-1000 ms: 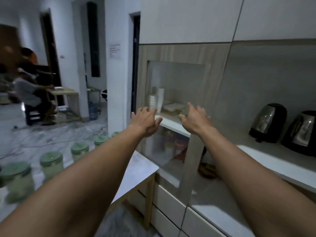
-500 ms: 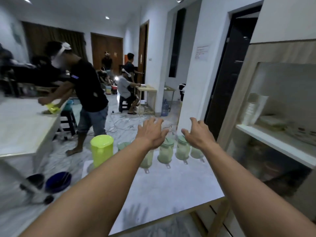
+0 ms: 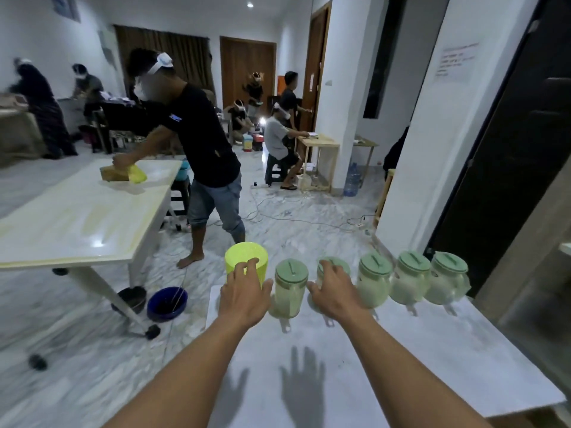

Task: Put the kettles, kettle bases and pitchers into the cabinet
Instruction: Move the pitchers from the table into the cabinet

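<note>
A white table (image 3: 432, 350) fills the lower right, its far edge lined with pitchers. At the far left corner stands a yellow pitcher (image 3: 246, 260); five clear pitchers with green lids (image 3: 291, 287) run rightward along that edge. The left hand (image 3: 245, 296) reaches the yellow pitcher, fingers spread and loose on its rim, not clenched. The right hand (image 3: 335, 295) covers the second green-lidded pitcher (image 3: 335, 263), fingers open over its lid.

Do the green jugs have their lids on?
Yes. Each green jug in the row on the table shows a green lid seated on top; the yellow one is partly hidden.
</note>
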Available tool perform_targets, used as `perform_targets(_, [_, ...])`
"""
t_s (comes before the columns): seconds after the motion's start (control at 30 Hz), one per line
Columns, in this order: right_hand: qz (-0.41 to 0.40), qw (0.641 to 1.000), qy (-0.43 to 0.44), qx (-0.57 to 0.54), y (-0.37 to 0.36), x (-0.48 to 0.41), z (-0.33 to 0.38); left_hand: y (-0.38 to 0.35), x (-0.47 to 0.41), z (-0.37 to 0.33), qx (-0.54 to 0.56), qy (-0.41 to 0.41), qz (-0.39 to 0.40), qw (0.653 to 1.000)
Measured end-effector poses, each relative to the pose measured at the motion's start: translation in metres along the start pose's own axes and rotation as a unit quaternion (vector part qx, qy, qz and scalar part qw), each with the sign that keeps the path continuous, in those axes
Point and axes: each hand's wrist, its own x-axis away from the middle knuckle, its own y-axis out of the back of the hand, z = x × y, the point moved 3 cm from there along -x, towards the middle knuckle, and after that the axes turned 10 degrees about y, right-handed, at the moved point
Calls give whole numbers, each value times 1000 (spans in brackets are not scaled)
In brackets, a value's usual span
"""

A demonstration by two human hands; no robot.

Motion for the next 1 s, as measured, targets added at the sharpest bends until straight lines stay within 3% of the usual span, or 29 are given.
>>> perform_targets(0.2, [51, 996, -41, -59, -83, -48, -21, -49, -43, 55, 92, 125, 21, 988])
perform_targets(0.43, [2, 953, -171, -251, -157, -89, -50, -94, -90, 82, 251, 254, 28, 934])
perform_targets(0.6, [6, 932, -216, -291, -186, -105, -61, -116, -109, 83, 255, 254, 8, 933])
perform_targets(0.73, [-25, 927, -202, -314, -200, -111, -63, -119, -116, 75, 283, 240, -43, 927])
perform_targets(1.0, [-88, 923, -158, -341, -197, -106, -50, -104, -122, 74, 309, 229, -69, 920])
